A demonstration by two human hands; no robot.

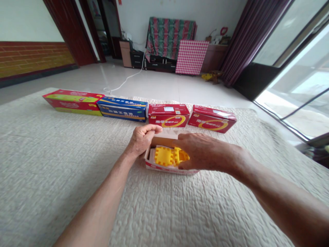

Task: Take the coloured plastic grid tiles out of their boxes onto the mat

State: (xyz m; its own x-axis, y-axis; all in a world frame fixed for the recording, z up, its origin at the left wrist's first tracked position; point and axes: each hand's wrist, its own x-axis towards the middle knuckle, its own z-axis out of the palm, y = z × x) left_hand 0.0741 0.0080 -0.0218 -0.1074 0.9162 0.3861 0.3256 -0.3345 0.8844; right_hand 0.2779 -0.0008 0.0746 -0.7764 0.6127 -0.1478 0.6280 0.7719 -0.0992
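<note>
A small open cardboard box lies on the cream quilted cover in front of me. Yellow toothed plastic pieces sit inside it. My left hand is curled shut on the box's left end, thumb and fingers pinching its raised flap. My right hand lies over the right half of the box, fingers together and reaching in, touching the yellow pieces. What its fingertips hold, if anything, is hidden.
Several closed boxes stand in a row beyond: a long red and yellow box, a blue box, and two red boxes. The quilted cover spreads all around. Tiled floor, a white cable and covered furniture lie behind.
</note>
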